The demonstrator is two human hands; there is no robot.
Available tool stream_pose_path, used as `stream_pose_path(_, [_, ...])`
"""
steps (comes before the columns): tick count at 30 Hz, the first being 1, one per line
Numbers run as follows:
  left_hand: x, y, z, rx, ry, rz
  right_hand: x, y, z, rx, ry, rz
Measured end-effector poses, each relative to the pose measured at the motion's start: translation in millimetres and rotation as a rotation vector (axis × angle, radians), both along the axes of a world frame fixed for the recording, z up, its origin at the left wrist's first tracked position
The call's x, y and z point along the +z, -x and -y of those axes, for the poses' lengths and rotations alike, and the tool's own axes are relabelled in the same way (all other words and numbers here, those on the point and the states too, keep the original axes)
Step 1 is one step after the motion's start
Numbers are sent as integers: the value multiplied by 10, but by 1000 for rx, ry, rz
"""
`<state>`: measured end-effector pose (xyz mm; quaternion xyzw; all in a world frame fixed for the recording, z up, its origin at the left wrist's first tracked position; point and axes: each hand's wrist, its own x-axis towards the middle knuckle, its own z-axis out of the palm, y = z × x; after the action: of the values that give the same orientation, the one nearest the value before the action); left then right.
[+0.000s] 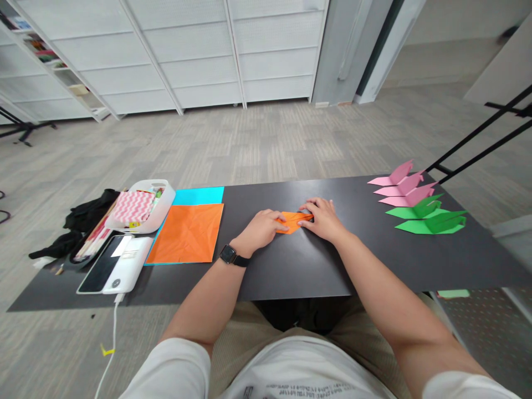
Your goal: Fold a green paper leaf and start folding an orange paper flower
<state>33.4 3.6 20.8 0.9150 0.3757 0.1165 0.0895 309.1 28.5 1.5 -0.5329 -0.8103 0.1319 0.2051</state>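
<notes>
A small folded piece of orange origami paper point(292, 222) lies on the dark table between my two hands. My left hand point(264, 227), below a wrist with a black watch, has its fingers closed on the paper's left end. At the narrow right end, my right hand point(322, 218) pinches the paper between thumb and fingers. To the left rests flat orange paper point(187, 233) over light blue paper point(199, 195). Pink folded paper figures point(405, 185) and green folded paper figures point(432, 219) stand in a row at the right.
At the left are a white basket point(164, 208) with a pink zigzag-patterned item, a phone point(100, 269), a white power bank point(128, 263) with a cable point(114, 327), and black cloth point(89, 210). The dark table's front edge point(299, 297) runs just above my lap.
</notes>
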Motion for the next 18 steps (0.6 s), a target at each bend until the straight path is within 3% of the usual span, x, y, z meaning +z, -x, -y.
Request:
stream_pose_path(5, [-22,2,-5,-4,6,25,12,-29,-1,31,-34,-54])
stream_pose_path(11, [-38,0,-13,-13,1,57,-10,176,49,96,-52,-10])
stream_pose_path(18, [55,85,-14,7,21,45,-44,195,26,71,-12,23])
